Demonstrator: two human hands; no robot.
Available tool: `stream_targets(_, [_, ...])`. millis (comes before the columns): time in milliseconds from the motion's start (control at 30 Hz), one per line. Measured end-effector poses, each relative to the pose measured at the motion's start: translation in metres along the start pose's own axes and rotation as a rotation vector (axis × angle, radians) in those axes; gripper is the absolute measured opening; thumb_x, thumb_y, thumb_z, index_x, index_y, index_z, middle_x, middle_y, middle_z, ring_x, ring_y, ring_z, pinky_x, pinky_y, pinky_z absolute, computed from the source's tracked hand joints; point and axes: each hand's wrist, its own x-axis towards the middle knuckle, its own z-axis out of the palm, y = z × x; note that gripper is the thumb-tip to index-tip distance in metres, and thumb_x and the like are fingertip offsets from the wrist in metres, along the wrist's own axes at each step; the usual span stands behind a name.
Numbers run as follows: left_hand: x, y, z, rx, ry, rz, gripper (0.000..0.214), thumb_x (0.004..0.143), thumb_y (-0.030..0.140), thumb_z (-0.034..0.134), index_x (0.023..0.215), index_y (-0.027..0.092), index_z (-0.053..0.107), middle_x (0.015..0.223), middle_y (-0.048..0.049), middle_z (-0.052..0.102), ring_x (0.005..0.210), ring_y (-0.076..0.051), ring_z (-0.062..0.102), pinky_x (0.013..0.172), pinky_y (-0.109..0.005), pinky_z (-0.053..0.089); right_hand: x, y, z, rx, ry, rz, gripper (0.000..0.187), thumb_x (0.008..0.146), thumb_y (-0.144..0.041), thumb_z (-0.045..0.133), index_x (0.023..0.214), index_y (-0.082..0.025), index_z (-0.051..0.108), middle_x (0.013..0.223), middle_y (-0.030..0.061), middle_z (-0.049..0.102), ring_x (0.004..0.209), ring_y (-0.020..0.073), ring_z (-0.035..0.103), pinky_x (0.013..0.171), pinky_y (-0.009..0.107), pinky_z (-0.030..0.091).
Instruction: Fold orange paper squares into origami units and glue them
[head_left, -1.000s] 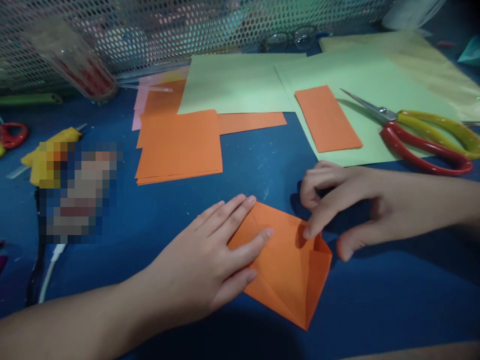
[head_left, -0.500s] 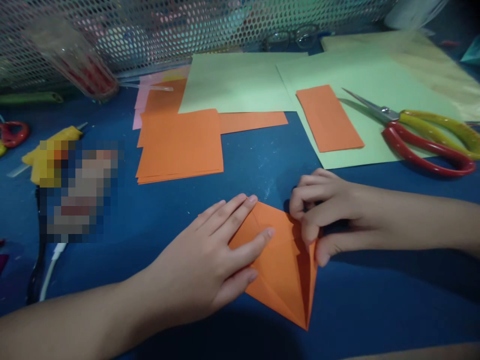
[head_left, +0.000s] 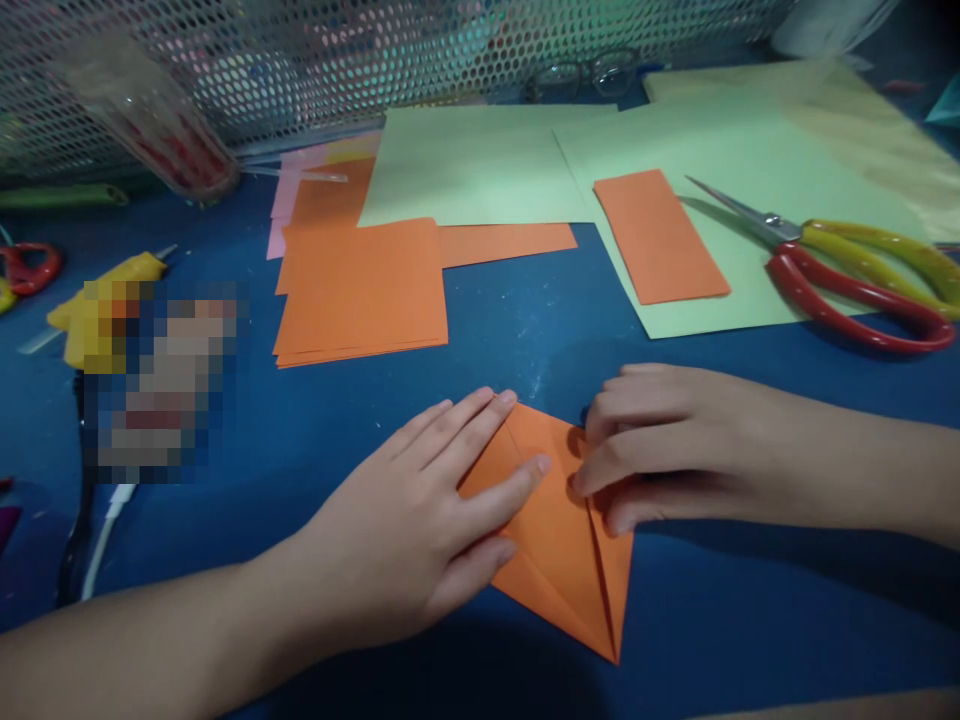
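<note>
Fingers (head_left: 506, 493) on folded orange paper (head_left: 553, 525) | clear jar (head_left: 146, 125): red items (head_left: 187, 163) inside

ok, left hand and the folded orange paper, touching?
Touching. The head view shows it: the left hand lies over the folded orange paper, fingers resting on its surface, no gap visible.

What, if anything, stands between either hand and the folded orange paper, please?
Nothing visible does: the left hand lies spread on the folded orange paper, and the right hand has its fingertips at the folded right side. The scissors and orange stack lie farther back, apart from it.
</note>
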Motion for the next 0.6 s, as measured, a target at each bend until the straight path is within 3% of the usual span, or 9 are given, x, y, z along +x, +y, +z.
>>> stream_targets(300, [0.001, 0.0, -0.001, 0.025, 0.005, -0.02, 0.04, 0.108, 0.029, 0.039, 0.132, 0.015, 0.067, 0.15, -0.0304, 0.053, 0.139, -0.044, 0.054, 0.102, -0.063, 0.055, -0.004, -0.025, 0.002, -0.371, 0.039, 0.114, 0.041, 0.111, -0.036, 0.033, 0.091, -0.019, 0.065, 0.077, 0.0014, 0.062, 0.057, 0.014, 0.055, 0.053, 0.027, 0.044])
stream_targets(600, [-0.006, 0.001, 0.006, 0.034, 0.031, -0.065, 0.041, 0.11, 0.034, 0.035, 0.138, 0.02, 0.061, 0.156, -0.0234, 0.05, 0.146, -0.036, 0.049, 0.114, -0.056, 0.046, -0.002, -0.036, 0.006, -0.172, 0.027, 0.324, 0.029, 0.109, -0.028, 0.037, 0.087, -0.022, 0.055, 0.083, 0.0013, 0.061, 0.059, 0.0119, 0.06, 0.05, 0.024, 0.045])
